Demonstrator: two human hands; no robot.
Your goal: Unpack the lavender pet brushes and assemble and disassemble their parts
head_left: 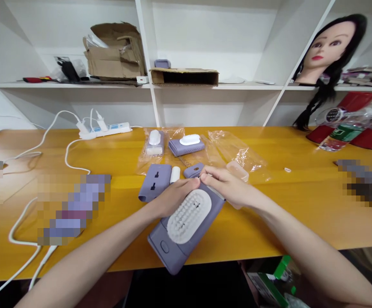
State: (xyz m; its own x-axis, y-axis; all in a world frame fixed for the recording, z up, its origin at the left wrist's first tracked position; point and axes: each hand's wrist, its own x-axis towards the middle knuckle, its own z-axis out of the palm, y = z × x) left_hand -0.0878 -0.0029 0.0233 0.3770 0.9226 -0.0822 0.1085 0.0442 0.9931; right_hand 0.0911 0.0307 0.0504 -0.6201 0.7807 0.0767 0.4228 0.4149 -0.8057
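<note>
Shelving: white built-in unit [211, 42] across the back, from 10 to 2 o'clock, with upright dividers
Shelf contents: torn cardboard box [115, 53] at 11 o'clock; shallow cardboard tray [186, 77] at 12 o'clock; mannequin head [327, 51] with long dark hair at 1 o'clock
Table: long honey-yellow wooden table [301, 226] spanning 9 to 3 o'clock, directly below the shelving
Below: dark floor area at 6 o'clock
Light: bright and even, with soft shadows beneath the shelf
</note>
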